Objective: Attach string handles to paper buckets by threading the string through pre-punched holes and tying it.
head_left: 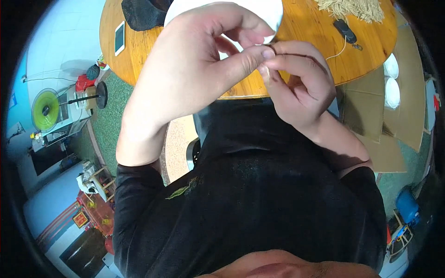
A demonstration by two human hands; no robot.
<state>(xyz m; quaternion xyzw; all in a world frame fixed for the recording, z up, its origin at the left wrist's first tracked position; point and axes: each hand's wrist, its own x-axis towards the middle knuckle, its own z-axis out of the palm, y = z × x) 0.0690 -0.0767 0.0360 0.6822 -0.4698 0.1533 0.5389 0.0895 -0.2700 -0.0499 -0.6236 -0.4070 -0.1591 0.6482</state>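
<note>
Left hand [199, 69] and right hand [301, 83], count two, meet at the fingertips above the near edge of the table [303, 21]. Between the right thumb and index finger: a slim pale strand [268, 74], one visible. Its exposed part is very short; long axis runs roughly near-far, near end toward the person's torso. Far end hidden by fingers; full length cannot be read.

Right hand: thumb and index tip closed in a pinch on the strand, remaining fingers curled. Left hand: thumb and index finger bent in a loop, a gap visible inside, thumb tip touching the right fingertips; whether it also grips the strand cannot be told.

Beyond the hands, on the table: one white round dish [274, 17], partly covered by the left hand; one black mesh item [143, 17] at the far left, one white-framed phone [120, 38] just beside it. Far right: one bundle of beige strands [354, 8], near it one black fob [344, 30] with a thin pale cord [341, 50] running toward the right hand.

Off the table, right: two white round objects [392, 92] on cardboard [361, 106]. Left: one green fan [45, 110].
</note>
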